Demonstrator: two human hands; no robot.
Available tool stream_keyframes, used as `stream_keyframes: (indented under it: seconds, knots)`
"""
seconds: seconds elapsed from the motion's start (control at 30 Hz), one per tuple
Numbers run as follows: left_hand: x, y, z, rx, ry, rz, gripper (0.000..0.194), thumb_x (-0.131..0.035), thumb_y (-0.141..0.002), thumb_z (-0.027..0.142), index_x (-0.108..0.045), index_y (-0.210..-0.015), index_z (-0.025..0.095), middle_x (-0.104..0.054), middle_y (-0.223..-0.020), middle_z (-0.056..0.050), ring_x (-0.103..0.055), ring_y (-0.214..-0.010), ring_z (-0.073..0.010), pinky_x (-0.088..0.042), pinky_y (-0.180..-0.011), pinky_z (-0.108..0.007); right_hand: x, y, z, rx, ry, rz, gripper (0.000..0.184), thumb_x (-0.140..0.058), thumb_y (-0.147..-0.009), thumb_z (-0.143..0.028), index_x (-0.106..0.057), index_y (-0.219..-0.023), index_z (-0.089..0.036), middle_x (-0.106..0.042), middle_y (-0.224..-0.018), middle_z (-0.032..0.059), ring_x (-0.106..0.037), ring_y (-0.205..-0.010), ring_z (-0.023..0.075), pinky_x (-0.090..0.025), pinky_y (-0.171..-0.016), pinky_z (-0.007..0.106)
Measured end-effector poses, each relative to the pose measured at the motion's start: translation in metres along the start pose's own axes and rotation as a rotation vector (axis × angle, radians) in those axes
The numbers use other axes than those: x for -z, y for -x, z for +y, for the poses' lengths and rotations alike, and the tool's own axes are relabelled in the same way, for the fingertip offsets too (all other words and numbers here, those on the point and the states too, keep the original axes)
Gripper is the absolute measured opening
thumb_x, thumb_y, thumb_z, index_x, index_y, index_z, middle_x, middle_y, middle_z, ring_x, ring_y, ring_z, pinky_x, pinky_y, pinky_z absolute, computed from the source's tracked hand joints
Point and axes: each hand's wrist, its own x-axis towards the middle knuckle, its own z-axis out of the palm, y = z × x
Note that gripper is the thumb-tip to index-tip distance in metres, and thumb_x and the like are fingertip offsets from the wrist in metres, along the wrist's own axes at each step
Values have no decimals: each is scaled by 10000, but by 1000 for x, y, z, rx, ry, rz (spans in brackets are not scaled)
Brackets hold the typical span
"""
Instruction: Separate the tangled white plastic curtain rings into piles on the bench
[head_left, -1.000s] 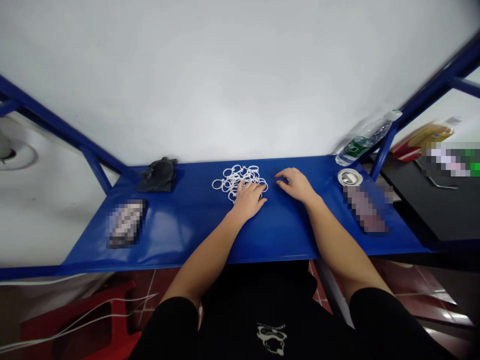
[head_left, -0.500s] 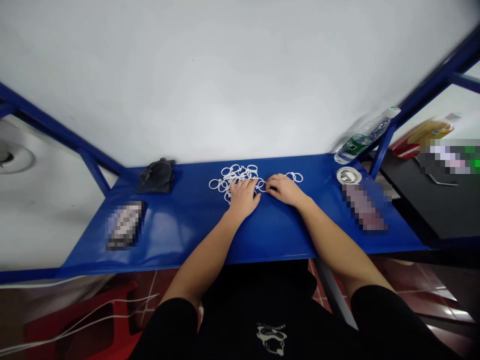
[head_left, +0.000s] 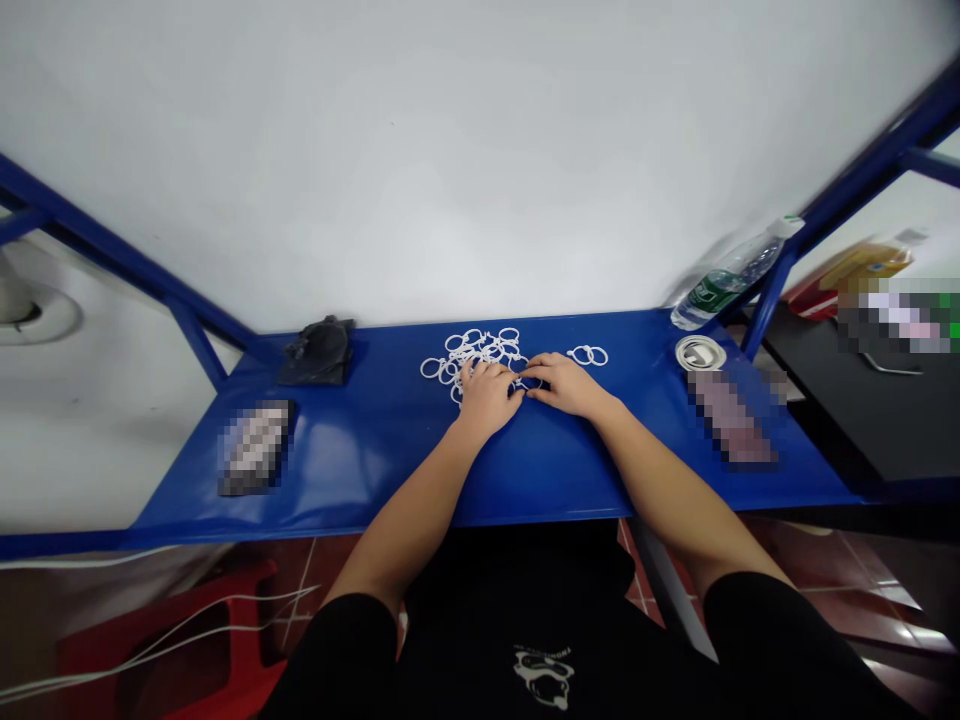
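Note:
A heap of several white plastic rings (head_left: 472, 352) lies on the blue table (head_left: 360, 450) near the back wall. My left hand (head_left: 487, 395) rests palm down on the near edge of the heap, fingers slightly curled over rings. My right hand (head_left: 564, 383) is beside it, its fingertips pinched at a ring at the heap's right edge. Two linked white rings (head_left: 587, 355) lie apart just right of my right hand.
A dark crumpled cloth (head_left: 319, 350) lies at the back left. A blurred flat object (head_left: 253, 446) sits front left, another blurred object (head_left: 729, 415) at the right. A round metal lid (head_left: 700, 353) and a lying water bottle (head_left: 731, 272) are at the back right.
My right hand moved left from the two separate rings to the heap, meeting my left hand. The two linked rings came into view where the right hand had been.

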Motion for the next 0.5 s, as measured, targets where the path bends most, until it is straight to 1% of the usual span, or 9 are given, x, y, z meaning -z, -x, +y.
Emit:
stream_keyframes:
  seconds: [0.07, 0.17, 0.27, 0.33, 0.4, 0.5]
  knots:
    - [2, 0, 2, 18, -6, -27, 108, -758, -910, 260, -799, -1009, 273, -784, -1108, -67, -633, -1160, -333, -252, -1233, -676, -1, -1, -1, -9, 9, -15, 296, -737, -924, -230, -757, -1217, -192, -718, -1195, 143, -674, -1102, 311, -541, -987, 493]
    - [5, -1, 6, 46, -5, -47, 100, -709, -940, 217, -787, -953, 277, -790, -1093, -40, -644, -1147, -301, -245, -1248, -632, 0, -1, -5, -19, -19, -11, 323, -727, -890, -181, -741, -1212, -181, -715, -1146, 137, -676, -1072, 302, -552, -968, 467]
    - [7, -2, 8, 51, 24, -20, 118, -677, -975, 224, -766, -912, 270, -799, -1038, -23, -667, -1105, -274, -261, -1241, -591, 2, -1, -8, -33, -93, 28, 318, -705, -876, -168, -726, -1193, -191, -702, -1148, 124, -681, -1022, 272, -570, -904, 414]
    - [7, -2, 8, 35, 56, 9, 110, -675, -988, 238, -760, -923, 266, -802, -998, -18, -682, -1071, -264, -288, -1223, -573, 3, 0, -9, -55, -147, 77, 257, -693, -888, -183, -726, -1142, -201, -695, -1132, 109, -680, -930, 238, -573, -836, 380]
    - [6, -3, 7, 11, 95, 32, 103, -675, -997, 247, -763, -945, 263, -804, -969, -17, -694, -1030, -253, -345, -1184, -546, 2, 1, -8, -63, -198, 117, 187, -680, -910, -203, -725, -1091, -213, -699, -1098, 91, -667, -840, 206, -568, -785, 357]
    - [3, -5, 1, -44, 189, 56, 93, -687, -995, 255, -779, -978, 254, -810, -970, -25, -706, -967, -237, -483, -1032, -459, 1, 1, -7, -42, -277, 159, 126, -655, -958, -242, -726, -1062, -226, -718, -1084, 80, -673, -814, 190, -564, -753, 338]
